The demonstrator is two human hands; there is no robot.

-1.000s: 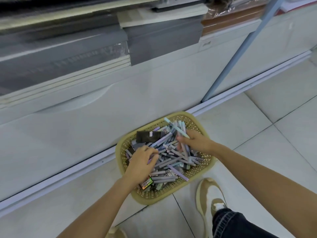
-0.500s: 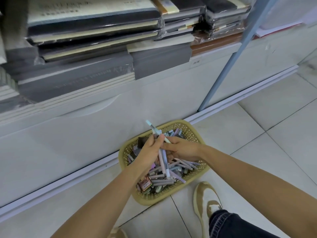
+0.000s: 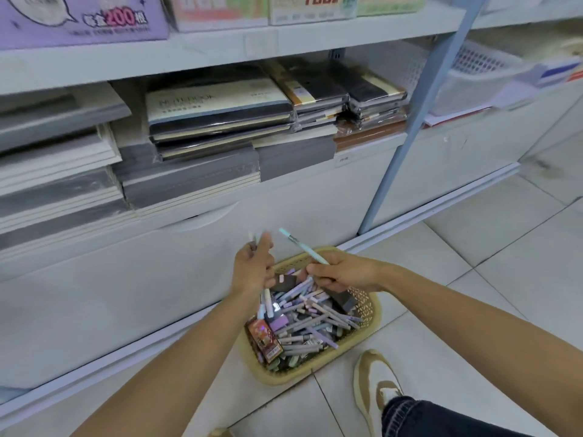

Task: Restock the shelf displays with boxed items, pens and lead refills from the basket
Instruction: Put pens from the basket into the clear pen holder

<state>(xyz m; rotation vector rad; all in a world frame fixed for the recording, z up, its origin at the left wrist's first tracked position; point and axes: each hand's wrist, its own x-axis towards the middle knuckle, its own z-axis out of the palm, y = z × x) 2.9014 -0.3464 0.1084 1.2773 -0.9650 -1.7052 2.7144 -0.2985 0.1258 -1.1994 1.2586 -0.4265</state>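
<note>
Up top, the boxes on the upper shelf are cut off by the frame's edge, and only part of the print on the purple box at upper left can be read. Motion blur smears the tips of the bundle of pens in the left hand, so their number cannot be counted. Labels on the stock in the basket are too small to read.

The left hand's fingers are curled round that bundle, which stands nearly upright through the fist, above the basket's left end. Just beside it, the right hand pinches a light-blue pen that slants toward the upper left. Both hands hang over the far half of the tan basket, which sits on the floor tiles at lower centre against the shelf base. Loose pens fill it, with a red packet at its near left and a dark box under the right hand.

Wrapped notebooks are stacked on the lower shelf. A blue post leans across the right of the frame, with a white mesh basket behind it. A shoe stands at lower right beside the basket.
</note>
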